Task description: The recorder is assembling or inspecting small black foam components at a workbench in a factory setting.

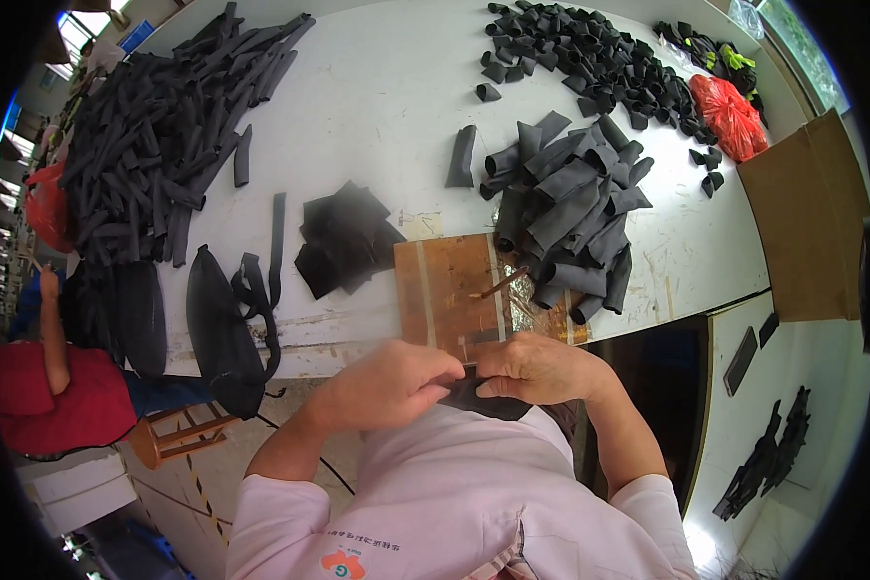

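Observation:
A black fabric piece (498,400) hangs at the table's front edge, close against my body. My right hand (541,369) is closed in a pinch on its upper edge. Thumb and forefinger of my left hand (391,383) pinch at the same piece's left corner, and its other fingers are curled. Just beyond both hands a brown wooden board (447,290) lies on the table, crossed by pale tape strips. A thin brown stick-like tool (505,282) rests on the board. Black fabric tubes (575,188) are heaped on the board's right side and past it.
Flat black fabric pieces (346,232) lie stacked left of the board. A big heap of dark strips (150,126) covers the far left, small black loops (604,63) the far right. A red bag (730,116) and cardboard box (802,222) stand right. Another person (58,387) sits at left.

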Available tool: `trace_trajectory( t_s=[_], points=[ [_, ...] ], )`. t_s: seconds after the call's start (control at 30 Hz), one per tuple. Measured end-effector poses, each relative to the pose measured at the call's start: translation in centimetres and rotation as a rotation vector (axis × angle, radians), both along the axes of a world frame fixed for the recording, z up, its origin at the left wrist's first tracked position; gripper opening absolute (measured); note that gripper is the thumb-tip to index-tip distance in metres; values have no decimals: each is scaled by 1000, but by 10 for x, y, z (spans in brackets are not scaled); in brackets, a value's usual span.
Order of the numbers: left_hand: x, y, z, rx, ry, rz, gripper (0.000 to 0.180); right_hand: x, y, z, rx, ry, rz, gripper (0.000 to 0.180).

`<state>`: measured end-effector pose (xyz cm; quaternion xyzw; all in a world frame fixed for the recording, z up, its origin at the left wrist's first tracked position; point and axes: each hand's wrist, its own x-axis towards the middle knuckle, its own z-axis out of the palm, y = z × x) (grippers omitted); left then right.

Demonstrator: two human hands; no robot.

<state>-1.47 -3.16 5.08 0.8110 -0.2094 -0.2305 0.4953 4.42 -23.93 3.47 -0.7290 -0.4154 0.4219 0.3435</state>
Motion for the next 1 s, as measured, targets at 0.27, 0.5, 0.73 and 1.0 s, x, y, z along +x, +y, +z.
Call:
trace_trajectory(
  t_s=[0.27,0.5,0.73,1.0],
  points=[
    [-6,0,-9,-24,-30,22,20,4,1,4,38,142,72,26],
    [-12,2,-18,-146,251,129,24,5,-1,-6,65,285,115,30],
    [-12,0,-15,-198,222,104,26,4,-2,-13,101,350,107,31],
    [-22,-17,-41,-133,229,628,13,-23,15,-28,-19,-909,-625,22]
  ],
)
